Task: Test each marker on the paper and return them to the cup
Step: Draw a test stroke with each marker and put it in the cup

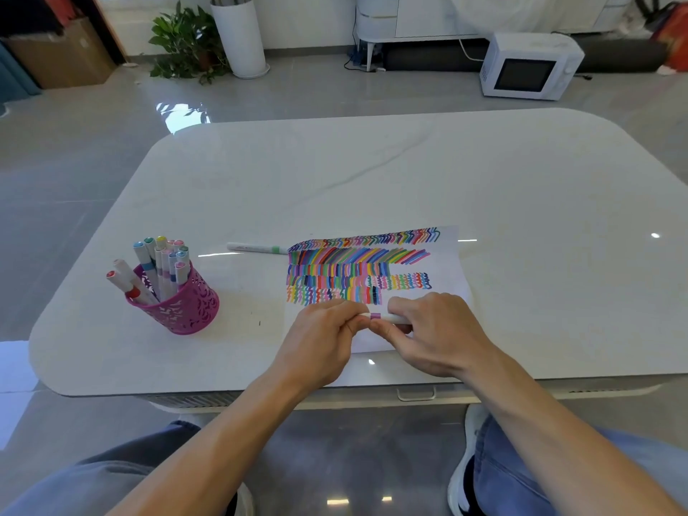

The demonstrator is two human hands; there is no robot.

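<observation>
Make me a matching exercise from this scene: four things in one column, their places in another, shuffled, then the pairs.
Things:
1. pink cup
2. green-banded marker
3. purple-banded marker
4. microwave

Places:
A. on the floor beyond the table
B. held between both hands over the paper
C. lying alone on the table left of the paper
D. standing at the table's left, full of markers

Pairs: 1-D, 2-C, 3-B, 4-A

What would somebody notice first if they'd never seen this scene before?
Probably the paper at the table's near middle, packed with rows of bright colored strokes. Just in front of it, the left hand and right hand together grip a white marker with a purple band. Off to the left stands a pink cup full of markers, and one loose marker lies between cup and paper.
</observation>
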